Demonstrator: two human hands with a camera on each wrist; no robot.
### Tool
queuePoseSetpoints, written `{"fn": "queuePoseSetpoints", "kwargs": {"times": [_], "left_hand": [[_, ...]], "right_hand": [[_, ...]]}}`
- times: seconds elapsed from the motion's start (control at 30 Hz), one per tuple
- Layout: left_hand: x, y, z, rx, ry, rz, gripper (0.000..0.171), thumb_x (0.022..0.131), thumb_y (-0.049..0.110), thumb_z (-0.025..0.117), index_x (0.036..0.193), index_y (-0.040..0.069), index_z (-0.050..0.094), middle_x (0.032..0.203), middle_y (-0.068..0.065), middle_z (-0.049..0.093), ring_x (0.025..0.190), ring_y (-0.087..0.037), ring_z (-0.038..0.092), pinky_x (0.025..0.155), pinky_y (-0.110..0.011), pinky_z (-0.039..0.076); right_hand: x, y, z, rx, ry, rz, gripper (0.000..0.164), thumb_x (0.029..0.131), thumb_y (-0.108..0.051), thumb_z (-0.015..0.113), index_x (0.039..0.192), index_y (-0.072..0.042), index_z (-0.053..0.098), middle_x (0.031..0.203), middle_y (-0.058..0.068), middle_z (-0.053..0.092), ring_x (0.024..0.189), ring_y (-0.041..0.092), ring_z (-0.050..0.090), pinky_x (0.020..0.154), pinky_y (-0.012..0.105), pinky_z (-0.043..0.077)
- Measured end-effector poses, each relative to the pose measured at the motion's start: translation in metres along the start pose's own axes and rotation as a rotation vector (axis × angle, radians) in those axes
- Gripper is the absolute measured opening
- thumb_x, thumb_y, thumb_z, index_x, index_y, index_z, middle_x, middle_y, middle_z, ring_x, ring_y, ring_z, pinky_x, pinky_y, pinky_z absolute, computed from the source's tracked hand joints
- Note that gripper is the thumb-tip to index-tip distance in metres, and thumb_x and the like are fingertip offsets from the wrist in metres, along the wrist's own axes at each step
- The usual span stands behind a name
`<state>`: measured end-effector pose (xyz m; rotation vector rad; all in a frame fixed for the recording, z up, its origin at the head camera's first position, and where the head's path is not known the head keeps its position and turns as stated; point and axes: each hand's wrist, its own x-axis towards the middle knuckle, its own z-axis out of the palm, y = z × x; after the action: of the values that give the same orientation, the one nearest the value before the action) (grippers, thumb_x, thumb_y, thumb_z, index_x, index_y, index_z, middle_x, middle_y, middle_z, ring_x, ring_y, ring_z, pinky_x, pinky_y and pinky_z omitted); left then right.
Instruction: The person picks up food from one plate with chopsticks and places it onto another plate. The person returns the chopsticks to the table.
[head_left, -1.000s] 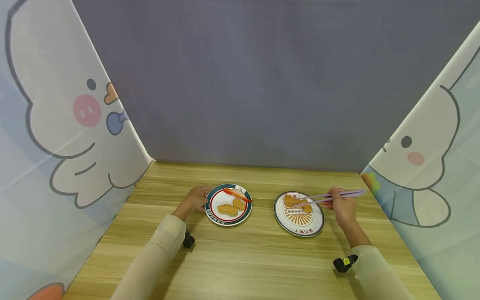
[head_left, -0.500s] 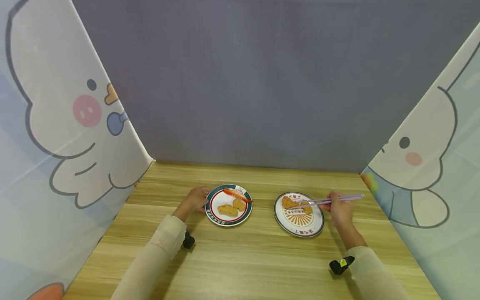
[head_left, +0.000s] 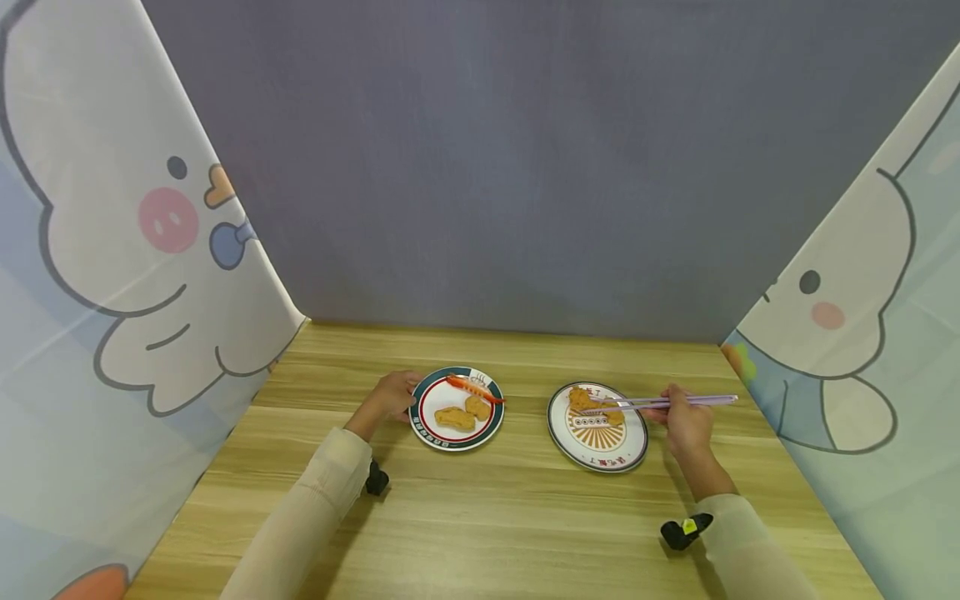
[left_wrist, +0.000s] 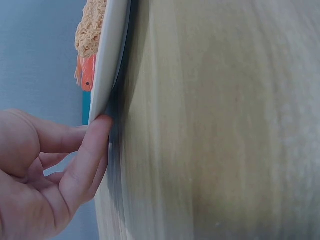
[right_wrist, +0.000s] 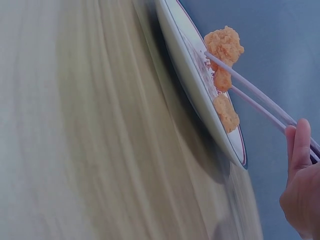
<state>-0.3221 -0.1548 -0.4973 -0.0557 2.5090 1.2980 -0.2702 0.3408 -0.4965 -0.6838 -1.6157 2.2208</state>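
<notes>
Chopsticks, slim and lilac, are held in the right grip; left grip pinches a round, green-rimmed plate.

Two plates before you: one teal-rimmed plate, one sunburst plate to its right. On the teal-rimmed plate: two fried pieces, one red shrimp. Right of it: two fried chunks, two chopsticks. Your hands, two: left hand at its rim, right hand well right. Black wrist cameras, two, nearer you.
</notes>
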Motion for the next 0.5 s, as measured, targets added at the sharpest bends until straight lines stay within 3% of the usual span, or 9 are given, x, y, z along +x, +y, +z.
{"fn": "queuePoseSetpoints", "kwargs": {"times": [0.33,0.5], "left_hand": [[-0.0026,0.0012,-0.0006,-0.014,0.01,0.007,0.053,0.091,-0.014,0.053,0.142,-0.001,0.055,0.125,-0.029,0.059,0.093,-0.03,0.069,0.063,-0.036,0.066],[-0.0031,0.0021,-0.0007,-0.016,0.01,0.007,0.053,0.09,-0.014,0.053,0.142,-0.001,0.055,0.124,-0.029,0.059,0.092,-0.03,0.069,0.062,-0.037,0.066]], "right_hand": [[-0.0016,0.0002,0.0035,0.053,-0.01,-0.031,0.032,0.105,-0.015,0.049,0.077,-0.005,0.062,0.057,0.002,0.065,0.045,0.011,0.066,0.046,0.022,0.059],[-0.0036,-0.0011,0.007,0.065,0.004,-0.007,0.031,0.105,-0.015,0.05,0.079,-0.002,0.062,0.059,0.003,0.064,0.045,0.012,0.066,0.046,0.023,0.059]]}}
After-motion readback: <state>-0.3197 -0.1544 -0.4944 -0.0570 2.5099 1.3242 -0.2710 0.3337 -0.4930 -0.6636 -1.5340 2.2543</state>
